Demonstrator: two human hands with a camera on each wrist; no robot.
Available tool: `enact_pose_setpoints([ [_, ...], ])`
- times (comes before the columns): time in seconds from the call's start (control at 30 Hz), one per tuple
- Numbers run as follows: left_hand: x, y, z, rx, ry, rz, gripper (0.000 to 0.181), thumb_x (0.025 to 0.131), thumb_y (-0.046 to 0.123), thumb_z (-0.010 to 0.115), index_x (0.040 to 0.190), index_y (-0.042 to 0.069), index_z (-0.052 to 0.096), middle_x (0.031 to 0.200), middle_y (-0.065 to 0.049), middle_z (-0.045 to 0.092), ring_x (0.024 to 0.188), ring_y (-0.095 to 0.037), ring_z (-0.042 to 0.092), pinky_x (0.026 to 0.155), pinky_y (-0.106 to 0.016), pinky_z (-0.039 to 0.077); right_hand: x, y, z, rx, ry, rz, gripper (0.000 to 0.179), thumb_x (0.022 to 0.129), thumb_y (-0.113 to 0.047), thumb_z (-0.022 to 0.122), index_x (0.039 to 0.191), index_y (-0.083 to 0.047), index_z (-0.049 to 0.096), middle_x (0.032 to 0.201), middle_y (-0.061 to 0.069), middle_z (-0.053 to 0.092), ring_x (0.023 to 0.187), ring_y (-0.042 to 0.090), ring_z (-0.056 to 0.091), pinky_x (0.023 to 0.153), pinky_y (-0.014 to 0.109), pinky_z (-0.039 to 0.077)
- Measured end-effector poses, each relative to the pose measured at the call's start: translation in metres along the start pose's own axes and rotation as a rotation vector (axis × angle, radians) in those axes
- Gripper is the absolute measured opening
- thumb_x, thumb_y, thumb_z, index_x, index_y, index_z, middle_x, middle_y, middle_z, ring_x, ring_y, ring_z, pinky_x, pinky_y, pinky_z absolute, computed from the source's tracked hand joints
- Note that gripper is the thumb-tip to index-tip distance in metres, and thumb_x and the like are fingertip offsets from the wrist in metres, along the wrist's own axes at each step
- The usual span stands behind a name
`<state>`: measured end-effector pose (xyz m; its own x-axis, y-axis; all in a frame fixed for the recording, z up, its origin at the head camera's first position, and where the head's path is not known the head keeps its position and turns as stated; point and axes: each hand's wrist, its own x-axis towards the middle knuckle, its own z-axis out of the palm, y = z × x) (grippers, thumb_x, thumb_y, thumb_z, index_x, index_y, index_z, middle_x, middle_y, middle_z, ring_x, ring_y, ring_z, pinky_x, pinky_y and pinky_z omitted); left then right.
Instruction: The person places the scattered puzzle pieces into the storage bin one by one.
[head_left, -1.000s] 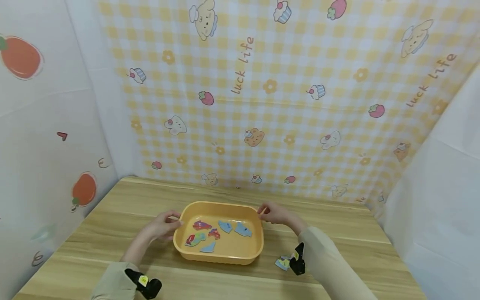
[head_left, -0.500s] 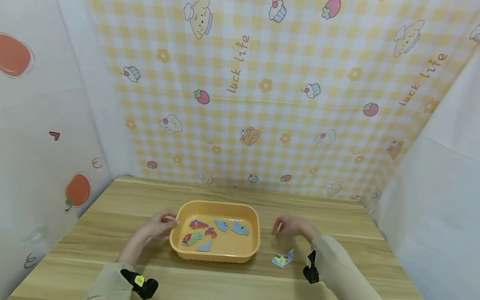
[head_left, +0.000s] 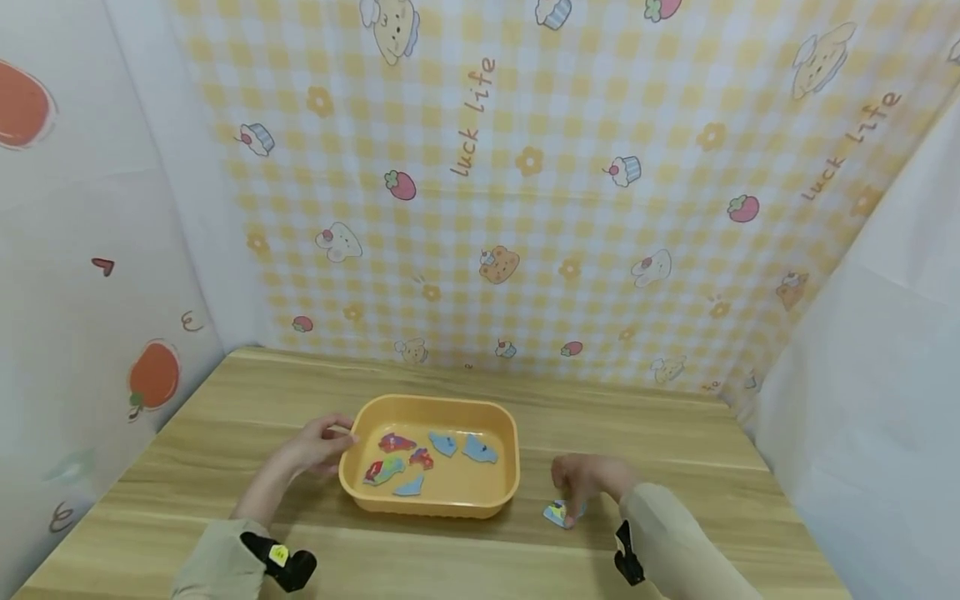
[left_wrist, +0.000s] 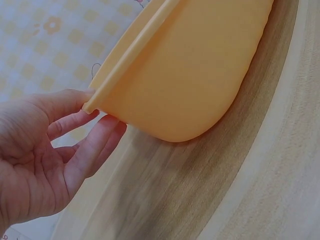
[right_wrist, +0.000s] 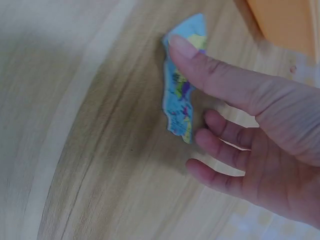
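In the head view an orange plastic tray [head_left: 427, 505] stands on the wooden table with several jigsaw puzzle pieces [head_left: 480, 449] lying in it, some blue, others red and multicoloured. My left hand [head_left: 315, 446] holds the tray's left side; in the left wrist view the thumb lies at the rim [left_wrist: 130, 55] and the fingers are beneath it. Right of the tray, my right hand [head_left: 592, 479] is over a blue, yellow and purple puzzle piece [right_wrist: 177, 112]. Its thumb [right_wrist: 184, 47] overlaps the upper part of that piece, while other fingers hang loosely curled beside it.
The wooden table [head_left: 420, 554] extends around the tray. A yellow checked cloth [head_left: 450, 225] with cartoon prints hangs behind it. White cloths close off the left [head_left: 67, 275] and right [head_left: 877, 375] sides.
My right hand has let go of the tray's right rim and come down nearer to me, onto the puzzle piece on the table. The left hand stays at the tray's left rim.
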<state>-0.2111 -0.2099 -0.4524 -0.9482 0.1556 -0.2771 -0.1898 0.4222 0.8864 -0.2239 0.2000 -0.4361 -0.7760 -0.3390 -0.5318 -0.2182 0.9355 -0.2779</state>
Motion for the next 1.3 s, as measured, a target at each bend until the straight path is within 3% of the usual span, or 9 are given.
enact_pose_setpoints([
  [0.1,0.0,0.001,-0.001,0.007,0.001,-0.002,0.037,0.091,0.017,0.054,0.12,-0.005,0.043,0.114,-0.031,0.052,0.078,-0.015,0.061,0.062,-0.029,0.055,0.002,-0.002,0.003,-0.061,0.04,-0.01,0.044,0.057,-0.011,0.086,0.084,-0.013,0.051,0.08,-0.002,0.049,0.076,0.015,0.044,0.066,0.029,0.042],
  [0.17,0.0,0.002,-0.001,0.012,0.003,-0.006,0.037,0.092,0.017,0.054,0.12,-0.005,0.043,0.114,-0.031,0.052,0.078,-0.016,0.061,0.063,-0.03,0.056,0.004,-0.003,0.003,-0.041,0.071,-0.031,0.043,0.056,-0.007,0.085,0.083,-0.012,0.052,0.078,0.0,0.049,0.073,0.015,0.043,0.063,0.029,0.041],
  [0.37,0.001,0.004,0.0,0.009,0.001,-0.012,0.036,0.092,0.016,0.053,0.12,-0.004,0.043,0.114,-0.03,0.052,0.081,-0.016,0.061,0.064,-0.031,0.056,0.012,0.001,0.004,0.017,0.162,-0.123,0.033,0.06,0.0,0.082,0.083,-0.002,0.058,0.081,0.004,0.056,0.075,0.017,0.047,0.071,0.036,0.048],
  [0.5,0.001,0.005,0.0,0.008,0.002,-0.01,0.035,0.092,0.015,0.053,0.12,-0.004,0.044,0.113,-0.029,0.052,0.08,-0.016,0.061,0.064,-0.031,0.055,0.015,0.004,0.004,0.027,0.177,-0.132,0.028,0.061,0.0,0.081,0.08,-0.001,0.06,0.08,0.004,0.057,0.076,0.017,0.049,0.074,0.038,0.049],
  [0.67,0.001,0.006,0.001,0.008,0.002,-0.014,0.035,0.092,0.016,0.053,0.12,-0.003,0.044,0.113,-0.028,0.052,0.081,-0.016,0.061,0.064,-0.031,0.056,0.016,0.005,0.003,0.014,0.158,-0.147,0.028,0.062,-0.001,0.081,0.073,-0.004,0.055,0.072,0.0,0.051,0.069,0.014,0.043,0.062,0.028,0.042],
  [0.83,0.001,0.005,0.001,0.003,0.004,-0.021,0.036,0.092,0.017,0.053,0.12,-0.003,0.044,0.114,-0.028,0.051,0.082,-0.017,0.06,0.064,-0.031,0.056,0.013,0.009,-0.002,0.02,0.128,-0.252,0.026,0.064,0.0,0.078,0.07,-0.004,0.052,0.07,0.0,0.05,0.064,0.009,0.04,0.056,0.02,0.036],
  [1.03,0.001,0.003,-0.001,0.003,-0.002,-0.017,0.037,0.092,0.018,0.053,0.121,-0.003,0.043,0.115,-0.029,0.051,0.082,-0.017,0.06,0.064,-0.031,0.055,0.009,0.017,-0.011,0.136,0.027,-0.35,0.019,0.071,0.005,0.07,0.075,0.003,0.052,0.071,0.001,0.048,0.062,0.005,0.038,0.055,0.015,0.034],
  [1.13,0.001,0.002,-0.001,-0.003,-0.004,-0.016,0.037,0.092,0.017,0.053,0.121,-0.003,0.043,0.115,-0.029,0.051,0.08,-0.016,0.061,0.064,-0.031,0.055,0.009,0.02,-0.014,0.168,-0.012,-0.349,0.015,0.074,0.005,0.068,0.077,0.004,0.053,0.072,0.0,0.048,0.062,0.005,0.039,0.055,0.016,0.034],
  [1.3,0.001,0.0,-0.001,-0.008,-0.004,-0.012,0.036,0.092,0.017,0.054,0.12,-0.003,0.044,0.115,-0.029,0.052,0.079,-0.016,0.061,0.063,-0.03,0.055,0.007,0.021,-0.018,0.221,-0.049,-0.251,0.011,0.077,0.001,0.067,0.082,-0.001,0.057,0.081,0.002,0.054,0.073,0.011,0.046,0.061,0.021,0.041],
])
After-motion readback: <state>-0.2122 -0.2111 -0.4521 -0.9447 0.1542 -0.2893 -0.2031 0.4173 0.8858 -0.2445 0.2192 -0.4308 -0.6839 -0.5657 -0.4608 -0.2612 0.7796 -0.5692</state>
